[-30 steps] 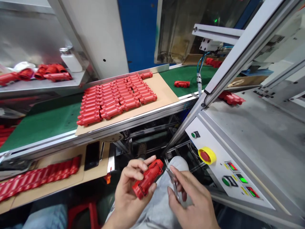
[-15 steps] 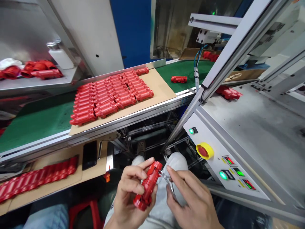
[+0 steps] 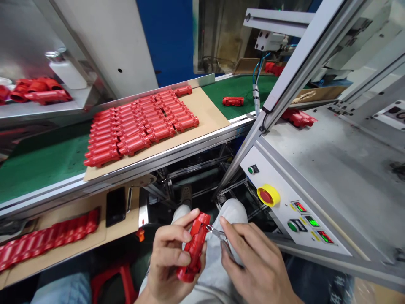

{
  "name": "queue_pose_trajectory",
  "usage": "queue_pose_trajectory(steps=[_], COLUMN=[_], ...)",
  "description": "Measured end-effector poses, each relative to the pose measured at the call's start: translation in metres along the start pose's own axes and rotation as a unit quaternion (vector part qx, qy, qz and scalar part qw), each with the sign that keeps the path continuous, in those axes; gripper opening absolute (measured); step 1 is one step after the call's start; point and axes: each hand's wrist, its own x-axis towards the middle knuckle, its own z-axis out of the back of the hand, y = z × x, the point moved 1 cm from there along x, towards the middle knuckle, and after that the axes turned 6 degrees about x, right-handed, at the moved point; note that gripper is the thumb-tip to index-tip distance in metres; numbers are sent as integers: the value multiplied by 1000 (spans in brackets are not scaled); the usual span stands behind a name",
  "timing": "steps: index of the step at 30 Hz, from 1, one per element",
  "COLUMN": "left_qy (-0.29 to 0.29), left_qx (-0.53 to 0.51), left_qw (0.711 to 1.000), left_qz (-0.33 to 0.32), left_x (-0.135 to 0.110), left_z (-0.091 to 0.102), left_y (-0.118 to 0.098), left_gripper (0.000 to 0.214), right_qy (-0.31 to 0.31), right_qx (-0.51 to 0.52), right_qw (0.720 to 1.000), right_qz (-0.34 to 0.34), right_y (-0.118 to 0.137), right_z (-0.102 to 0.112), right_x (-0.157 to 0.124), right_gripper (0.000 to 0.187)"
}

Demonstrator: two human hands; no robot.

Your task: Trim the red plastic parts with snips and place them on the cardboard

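Observation:
My left hand (image 3: 166,257) is closed around a red plastic tube-shaped part (image 3: 195,247), held tilted above my lap with its upper end leaning right. In my right hand (image 3: 255,257) is a small silver metal tool (image 3: 217,232), pinched between thumb and fingers. The tool's curved tip touches or nearly touches the part's right side near its upper end. My fingers hide much of the tool, so its exact kind cannot be made out.
Rows of red parts (image 3: 144,122) lie on cardboard over a green conveyor (image 3: 53,145), with a single red part (image 3: 233,101) farther right. A lower shelf holds more red parts (image 3: 52,238) and a phone (image 3: 115,207). To my right stands a control panel with an emergency stop button (image 3: 268,195).
The view has shifted slightly. My left hand has turned the red part a little, while the tool tip stays at its right side. Two green panel lights have gone dark.

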Motion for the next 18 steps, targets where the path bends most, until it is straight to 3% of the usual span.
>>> queue_pose_trajectory(steps=[8,18], left_qy=[-29,-16], left_qx=[8,-46], left_qw=[999,996], left_qz=[19,73], left_x=[-8,-2], left_z=[-1,-2], left_y=[2,1], left_gripper=[39,45], right_qy=[6,8], right_qx=[23,14], right_qw=[1000,999], right_qz=[-3,38], right_y=[-4,-14], right_z=[-5,-3], right_x=[2,6], right_gripper=[53,48])
